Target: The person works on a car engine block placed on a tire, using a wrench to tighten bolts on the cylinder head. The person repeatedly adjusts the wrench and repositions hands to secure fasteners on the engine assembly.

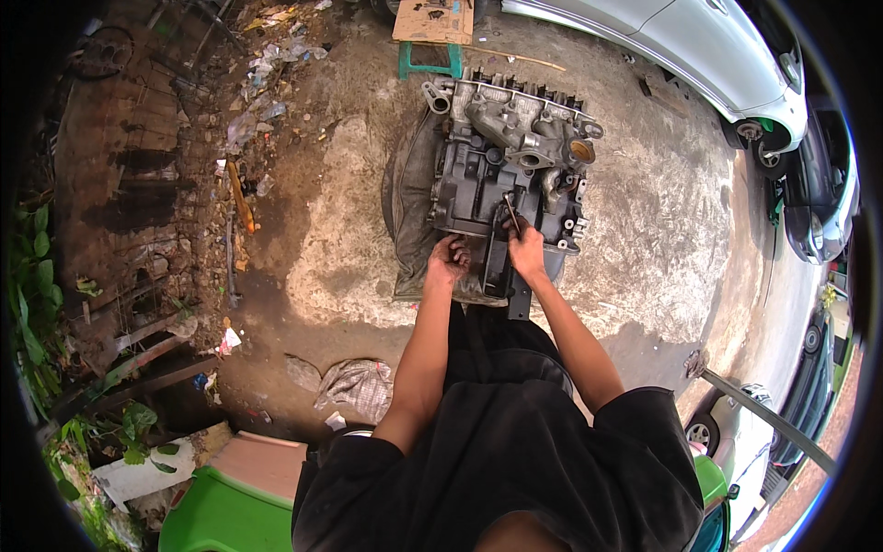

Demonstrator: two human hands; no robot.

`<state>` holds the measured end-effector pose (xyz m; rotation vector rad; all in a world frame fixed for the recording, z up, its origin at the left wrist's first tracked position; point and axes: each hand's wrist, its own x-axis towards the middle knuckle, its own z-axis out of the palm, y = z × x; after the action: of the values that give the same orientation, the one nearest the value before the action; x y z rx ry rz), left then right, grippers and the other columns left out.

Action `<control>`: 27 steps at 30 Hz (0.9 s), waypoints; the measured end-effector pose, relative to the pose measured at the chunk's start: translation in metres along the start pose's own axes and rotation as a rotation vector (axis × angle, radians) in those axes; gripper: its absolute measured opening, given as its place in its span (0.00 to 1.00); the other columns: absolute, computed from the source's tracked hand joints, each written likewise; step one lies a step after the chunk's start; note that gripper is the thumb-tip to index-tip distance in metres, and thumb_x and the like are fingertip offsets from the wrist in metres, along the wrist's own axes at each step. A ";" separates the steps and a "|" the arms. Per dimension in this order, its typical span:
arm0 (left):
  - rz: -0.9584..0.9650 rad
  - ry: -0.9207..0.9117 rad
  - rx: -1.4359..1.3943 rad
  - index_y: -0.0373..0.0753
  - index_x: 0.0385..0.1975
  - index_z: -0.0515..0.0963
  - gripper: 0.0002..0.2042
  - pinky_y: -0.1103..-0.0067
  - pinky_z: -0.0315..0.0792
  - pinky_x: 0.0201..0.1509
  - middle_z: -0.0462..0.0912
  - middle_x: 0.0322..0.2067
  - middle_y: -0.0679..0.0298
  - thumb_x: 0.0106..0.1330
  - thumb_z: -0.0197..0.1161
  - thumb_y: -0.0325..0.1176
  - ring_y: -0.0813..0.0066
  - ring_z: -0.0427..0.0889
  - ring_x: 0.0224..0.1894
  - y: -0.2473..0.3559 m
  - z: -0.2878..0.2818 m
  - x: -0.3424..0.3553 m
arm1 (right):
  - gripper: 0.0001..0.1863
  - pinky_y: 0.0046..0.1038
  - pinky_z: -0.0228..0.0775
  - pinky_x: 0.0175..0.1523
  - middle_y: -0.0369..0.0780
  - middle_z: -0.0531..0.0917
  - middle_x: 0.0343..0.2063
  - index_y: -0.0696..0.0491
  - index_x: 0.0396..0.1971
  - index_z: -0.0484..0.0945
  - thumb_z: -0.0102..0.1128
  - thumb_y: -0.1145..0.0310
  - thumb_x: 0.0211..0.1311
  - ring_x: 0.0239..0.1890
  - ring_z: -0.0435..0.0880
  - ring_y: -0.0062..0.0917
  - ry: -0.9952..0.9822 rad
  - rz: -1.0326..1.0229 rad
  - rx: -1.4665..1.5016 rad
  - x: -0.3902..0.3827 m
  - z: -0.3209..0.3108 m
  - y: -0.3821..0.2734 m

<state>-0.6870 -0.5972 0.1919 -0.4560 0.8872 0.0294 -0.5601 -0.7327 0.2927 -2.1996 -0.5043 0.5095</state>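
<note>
A dark engine block [460,184] with a cast metal manifold [497,124] on top rests on a dirty tarp [409,267] in front of me. My right hand [524,244] is closed on a slim metal tool [510,208], which reaches up onto the engine's near face. Beneath that hand, a long black metal bracket [519,304] extends toward me. My left hand [451,258] is at the engine's lower left edge with fingers curled; what they hold, if anything, I cannot make out.
A small teal stool [430,60] with cardboard stands behind the engine. Litter and rubble [239,202] line the left. Parked cars [717,64] are along the right, near a metal bar [763,414]. A green chair [221,511] and a crumpled sack [354,382] lie near me.
</note>
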 end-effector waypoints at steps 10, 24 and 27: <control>0.417 0.139 0.296 0.45 0.35 0.72 0.04 0.80 0.51 0.21 0.63 0.16 0.75 0.70 0.51 0.35 0.81 0.54 0.13 -0.030 -0.001 -0.001 | 0.07 0.34 0.67 0.30 0.46 0.75 0.18 0.56 0.34 0.78 0.50 0.75 0.59 0.22 0.75 0.34 0.034 -0.027 0.012 0.001 0.004 0.005; 0.005 -0.080 0.065 0.35 0.30 0.70 0.05 0.84 0.49 0.18 0.60 0.14 0.74 0.65 0.54 0.29 0.82 0.54 0.14 0.000 0.000 -0.004 | 0.07 0.38 0.72 0.36 0.52 0.80 0.23 0.57 0.34 0.77 0.50 0.75 0.59 0.31 0.82 0.47 0.005 0.000 0.026 0.000 0.001 0.004; -0.044 -0.094 0.040 0.40 0.25 0.65 0.08 0.82 0.51 0.21 0.60 0.14 0.72 0.68 0.51 0.31 0.80 0.52 0.15 0.000 0.004 -0.008 | 0.07 0.38 0.72 0.36 0.52 0.80 0.24 0.57 0.34 0.77 0.50 0.75 0.59 0.31 0.82 0.47 -0.016 0.031 0.027 0.000 -0.001 0.002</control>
<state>-0.6889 -0.5945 0.2006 -0.4329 0.7838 -0.0073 -0.5591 -0.7343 0.2921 -2.1820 -0.4695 0.5472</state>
